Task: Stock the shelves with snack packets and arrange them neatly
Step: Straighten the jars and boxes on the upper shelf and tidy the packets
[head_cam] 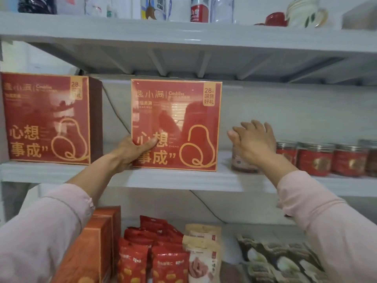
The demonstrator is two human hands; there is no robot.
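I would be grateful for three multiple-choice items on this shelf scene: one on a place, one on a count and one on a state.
1. The gift box that the left hand grips stands on:
A the top shelf
B the middle shelf
C the lowest shelf

2. Large red gift boxes on that shelf:
A one
B four
C two

3. The right hand is:
A open, fingers spread
B clenched round a packet
C flat on the box front

Answers:
1. B, its base sits on that board.
2. C, a second box stands further left.
3. A, its straight fingers hold nothing, near a jar.
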